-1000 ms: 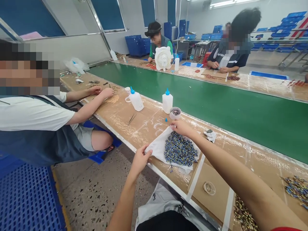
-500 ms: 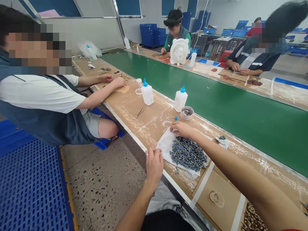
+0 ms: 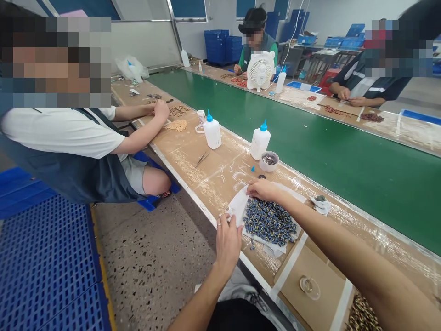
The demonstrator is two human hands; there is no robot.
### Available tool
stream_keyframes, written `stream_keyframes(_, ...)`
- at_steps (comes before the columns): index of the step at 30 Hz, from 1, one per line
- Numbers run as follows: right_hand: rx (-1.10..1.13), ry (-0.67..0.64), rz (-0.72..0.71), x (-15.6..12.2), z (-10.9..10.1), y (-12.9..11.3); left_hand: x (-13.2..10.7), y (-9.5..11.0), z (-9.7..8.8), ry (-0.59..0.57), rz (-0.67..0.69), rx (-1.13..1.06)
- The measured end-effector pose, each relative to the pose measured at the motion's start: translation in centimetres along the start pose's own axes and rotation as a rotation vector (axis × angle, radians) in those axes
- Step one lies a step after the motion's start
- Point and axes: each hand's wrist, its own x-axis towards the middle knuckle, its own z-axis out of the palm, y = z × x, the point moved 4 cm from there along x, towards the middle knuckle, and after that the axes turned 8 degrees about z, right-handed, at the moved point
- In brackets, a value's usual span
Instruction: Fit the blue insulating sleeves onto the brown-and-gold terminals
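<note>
We've drawn the soft white cloth's (image 3: 237, 205) nine-o'clock edge nearer the blue-and-yellow heap of tiny parts (image 3: 270, 224) on it, narrowing the margin; our left hand (image 3: 228, 240) pinches there, fingers nearly together, our right hand (image 3: 264, 189) at eleven.

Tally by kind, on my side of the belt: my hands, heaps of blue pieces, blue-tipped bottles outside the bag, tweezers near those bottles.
Left hand, right hand: 2
Heap of blue pieces: 1
Blue-tipped bottles: 2
Tweezers: 1
Total: 6

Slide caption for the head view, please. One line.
Left hand and right hand at the edges of a white cloth bearing heaped small blue-and-yellow pieces.
</note>
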Motion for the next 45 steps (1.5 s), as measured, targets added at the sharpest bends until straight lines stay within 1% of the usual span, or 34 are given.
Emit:
stream_keyframes(2,0.002,0.017,0.002,-0.4,-0.2,-0.2,0.1,0.0,0.4,-0.004,0.000,-0.105)
stream_keyframes(5,0.012,0.035,-0.003,-1.0,-0.6,-0.3,0.5,-0.1,0.6,-0.028,0.004,-0.186)
stream_keyframes(9,0.025,0.019,-0.017,-1.6,-0.9,-0.1,0.9,0.1,0.2,-0.035,-0.008,-0.270)
stream_keyframes(13,0.007,-0.016,0.023,-1.9,-1.0,0.3,0.9,0.8,-0.3,-0.018,-0.033,-0.341)
stream_keyframes(15,-0.004,-0.037,0.049,-2.0,-1.0,0.5,0.9,0.9,-0.2,-0.031,-0.064,-0.400)
stream_keyframes(18,-0.017,-0.071,0.080,-2.2,-1.0,0.8,0.9,0.5,0.4,-0.085,-0.131,-0.525)
stream_keyframes(22,-0.023,-0.106,0.117,-2.2,-1.4,1.3,1.1,0.0,1.3,-0.177,-0.214,-0.765)
stream_keyframes(25,-0.012,-0.130,0.131,-2.0,-1.5,1.5,1.2,-0.2,1.6,-0.222,-0.282,-0.920)
stream_keyframes(28,-0.006,-0.141,0.152,-1.5,-1.4,1.4,1.3,-0.5,1.6,-0.243,-0.345,-0.995)
stream_keyframes(31,-0.005,-0.137,0.185,-0.8,-1.1,1.1,1.4,-1.1,1.7,-0.248,-0.376,-0.987)
stream_keyframes(33,-0.006,-0.126,0.205,-0.4,-0.7,0.8,1.5,-1.6,1.6,-0.232,-0.372,-0.935)
stream_keyframes(35,-0.008,-0.109,0.217,-0.2,-0.5,0.6,1.5,-2.0,1.4,-0.196,-0.343,-0.841)
stream_keyframes(38,-0.004,-0.057,0.224,0.0,-0.5,0.1,1.5,-2.2,0.5,-0.103,-0.260,-0.649)
stream_keyframes(40,0.006,0.000,0.221,-0.2,-1.0,-0.3,1.6,-2.1,-0.1,-0.044,-0.199,-0.525)
stream_keyframes(42,0.025,0.076,0.216,-0.6,-1.9,-0.8,1.7,-1.8,-0.6,-0.011,-0.148,-0.428)
stream_keyframes(45,0.071,0.201,0.209,-2.4,-4.2,-1.4,1.3,-1.4,-1.5,0.010,-0.085,-0.335)
